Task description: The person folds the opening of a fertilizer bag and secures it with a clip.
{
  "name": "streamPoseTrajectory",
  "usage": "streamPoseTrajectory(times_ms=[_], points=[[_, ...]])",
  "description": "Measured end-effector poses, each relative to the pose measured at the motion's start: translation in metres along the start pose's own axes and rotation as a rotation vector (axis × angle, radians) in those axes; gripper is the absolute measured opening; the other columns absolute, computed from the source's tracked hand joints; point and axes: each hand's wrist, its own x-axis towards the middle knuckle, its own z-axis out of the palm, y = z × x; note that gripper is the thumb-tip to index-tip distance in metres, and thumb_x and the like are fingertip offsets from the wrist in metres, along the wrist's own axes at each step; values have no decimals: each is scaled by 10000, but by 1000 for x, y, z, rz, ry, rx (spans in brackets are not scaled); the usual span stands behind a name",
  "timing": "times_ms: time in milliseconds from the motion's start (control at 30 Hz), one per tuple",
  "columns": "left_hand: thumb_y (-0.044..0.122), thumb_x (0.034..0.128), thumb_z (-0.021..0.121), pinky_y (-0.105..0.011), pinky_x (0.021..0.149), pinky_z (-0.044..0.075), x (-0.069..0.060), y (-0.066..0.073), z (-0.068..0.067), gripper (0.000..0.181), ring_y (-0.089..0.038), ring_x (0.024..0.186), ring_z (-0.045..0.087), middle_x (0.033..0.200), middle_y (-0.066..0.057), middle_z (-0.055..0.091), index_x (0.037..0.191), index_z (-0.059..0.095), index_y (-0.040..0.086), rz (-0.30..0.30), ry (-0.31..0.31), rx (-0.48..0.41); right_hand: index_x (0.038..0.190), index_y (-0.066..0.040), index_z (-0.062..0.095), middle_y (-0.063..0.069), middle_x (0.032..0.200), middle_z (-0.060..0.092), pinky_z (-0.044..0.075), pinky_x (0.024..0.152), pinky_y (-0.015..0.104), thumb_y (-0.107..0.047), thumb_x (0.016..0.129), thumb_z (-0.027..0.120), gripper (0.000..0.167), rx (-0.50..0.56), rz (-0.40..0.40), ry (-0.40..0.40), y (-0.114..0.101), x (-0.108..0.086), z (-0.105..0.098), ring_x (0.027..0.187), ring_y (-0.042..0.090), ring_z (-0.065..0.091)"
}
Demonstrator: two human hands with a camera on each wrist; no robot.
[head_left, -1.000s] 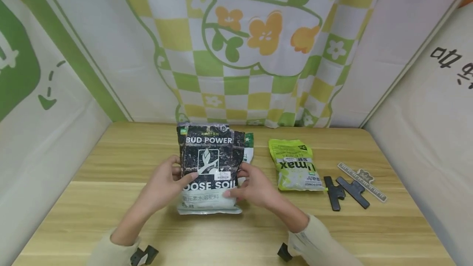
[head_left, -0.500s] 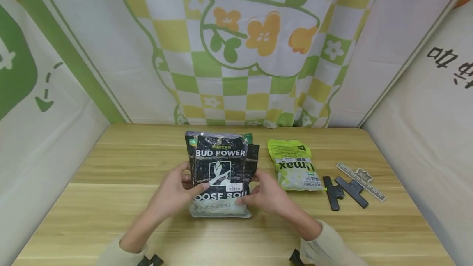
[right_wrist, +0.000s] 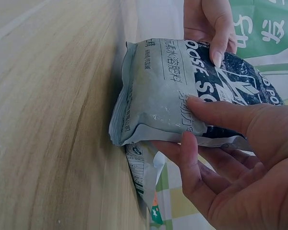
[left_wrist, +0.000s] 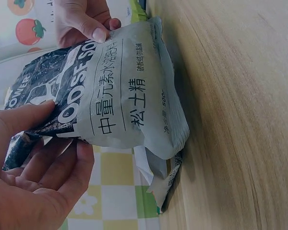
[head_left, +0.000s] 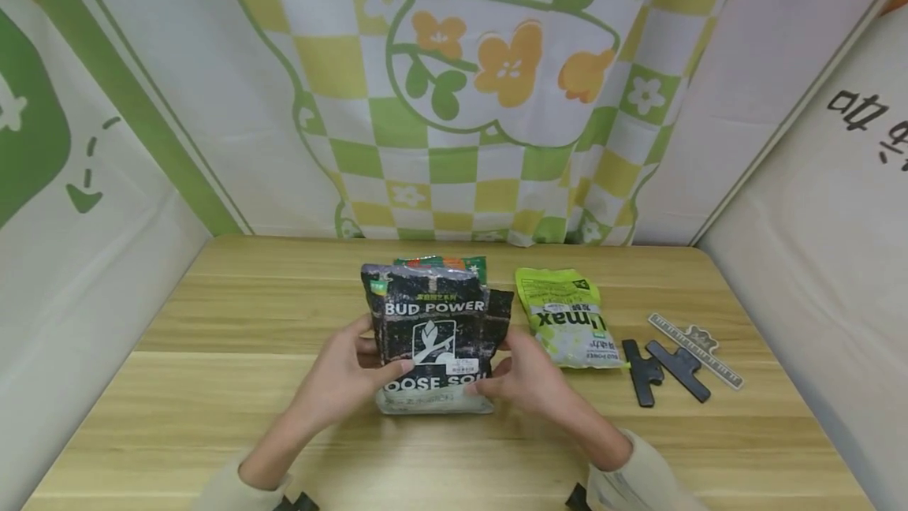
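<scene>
Both hands hold a black-and-grey bag (head_left: 434, 337) lettered "BUD POWER LOOSE SOIL", one on each side. The left hand (head_left: 339, 375) has its thumb on the bag's front and its fingers behind the left edge. On the other side the right hand (head_left: 530, 378) grips likewise, thumb in front. The bag leans back, its lower seam close to the tabletop; whether it touches cannot be told. Behind it is a second packet with a green and red top (head_left: 477, 265), mostly hidden. In the right wrist view that packet's pale lower part (right_wrist: 140, 167) shows beneath the held bag.
To the right lies a lime-green "Umax" bag (head_left: 563, 318). Beside it are two black clips (head_left: 642, 373) and a pale ruler-like clip (head_left: 698, 347). The wooden table (head_left: 213, 369) is bounded by white fabric walls and a checked curtain (head_left: 454, 172).
Both hands have brought the black-and-grey bag to the right and slightly nearer. More of the green and red packet top behind it shows. The lime-green bag and clips stay put.
</scene>
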Motion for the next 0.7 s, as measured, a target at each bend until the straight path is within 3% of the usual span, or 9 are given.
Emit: streamPoseTrajectory(times_ms=[133,433,700], points=[[229,822,903,-323,764,657,-2,1,0,609,-224,945,777,1079,-141,802,1348,630,88,21,-2,28,1429,-111,569,204,1229,705,637,628,299,-34,756,914,761,-9,-24,-8,0,-1,0,765,186,737],[207,794,922,-258,765,651,-6,-2,2,554,-208,927,787,1081,-116,804,1275,678,82,69,-29,40,1177,-106,699,90,931,797,596,590,289,-65,766,915,466,-104,-23,3,1,-9,1,718,154,708],[251,777,937,-273,803,645,-9,-3,1,502,-141,883,762,1023,-59,810,1189,706,82,102,-30,173,1234,-104,691,109,1025,806,617,687,227,-46,771,902,512,-141,-72,1,7,-12,3,841,193,750]])
